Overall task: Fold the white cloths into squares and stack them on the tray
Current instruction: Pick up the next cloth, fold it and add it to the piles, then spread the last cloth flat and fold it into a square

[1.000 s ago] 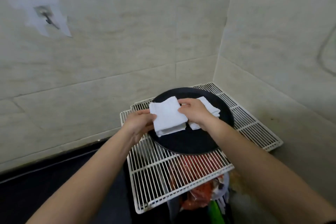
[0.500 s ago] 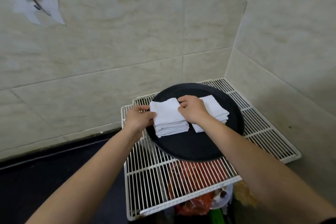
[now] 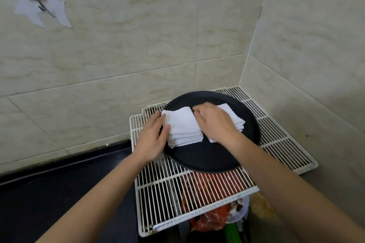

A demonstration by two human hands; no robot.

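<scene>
The left stack of folded white cloths (image 3: 182, 126) sits on the 9 o'clock half of the round black tray (image 3: 207, 159), bracketed by both hands. The left hand (image 3: 153, 140) is at the stack's 9 o'clock side. Its fingers are fairly straight and laid along that edge, and the thumb presses the near corner. The right hand (image 3: 214, 122) lies at the stack's 3 o'clock edge with its fingers loosely bent and pointing toward 11 o'clock. They are blurred, and no pinch shows. The stack is roughly square with no clear long axis, and its edges run slightly askew to the person. Both hands touch it, so neither is nearer.

A second stack of cloths (image 3: 236, 117) lies at 3 o'clock on the tray, largely under the right hand and wrist. It looks like the thing most easily knocked if that hand shifts.

The tray rests on a white wire rack (image 3: 164, 193), through which a red bag (image 3: 205, 183) shows at 6 o'clock. A dark table (image 3: 59, 193) lies at 8 o'clock, and a wall hook (image 3: 37, 0) is high at 10 o'clock.

I judge this to be squaring up the stack's sides.
</scene>
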